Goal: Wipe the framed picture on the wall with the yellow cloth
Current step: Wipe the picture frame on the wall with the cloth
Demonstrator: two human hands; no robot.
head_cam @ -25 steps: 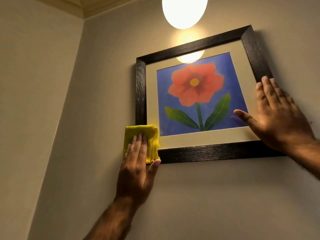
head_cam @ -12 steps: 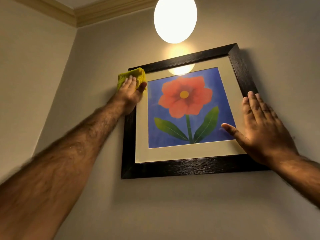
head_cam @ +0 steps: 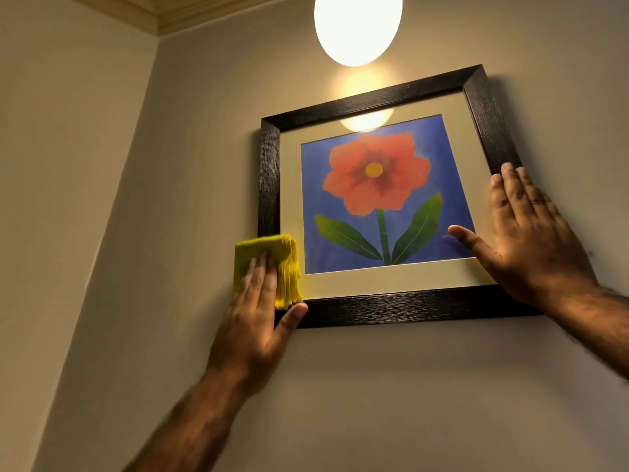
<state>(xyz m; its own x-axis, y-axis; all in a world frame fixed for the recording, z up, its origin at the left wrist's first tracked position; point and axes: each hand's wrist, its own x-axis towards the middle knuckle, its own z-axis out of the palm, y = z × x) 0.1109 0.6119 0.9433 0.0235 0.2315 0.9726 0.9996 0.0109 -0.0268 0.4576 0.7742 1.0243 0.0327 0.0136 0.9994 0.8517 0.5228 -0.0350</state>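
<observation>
Home rm: framed picture [head_cam: 374, 199], cornice [head_cam: 163, 15], globe lamp [head_cam: 357, 25].

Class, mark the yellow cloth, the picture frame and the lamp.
yellow cloth [head_cam: 289, 264]: head view, its folded right edge.
picture frame [head_cam: 408, 306]: head view, bottom dark rail.
lamp [head_cam: 357, 25]: head view, centre of glowing globe.

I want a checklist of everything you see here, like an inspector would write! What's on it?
Surface: beige wall, bare below the picture.
Job's things: framed picture of a red flower on blue, dark frame, hanging a bit crooked; folded yellow cloth pressed on its lower left corner.
Clutter: nothing seen.
Grippers: left hand flat on the cloth, blurred; right hand open, flat on the frame's right side, thumb on the glass.
Cables: nothing seen.
Surroundings: round lamp lit above the picture and reflected in its glass; room corner and ceiling trim at upper left.
</observation>
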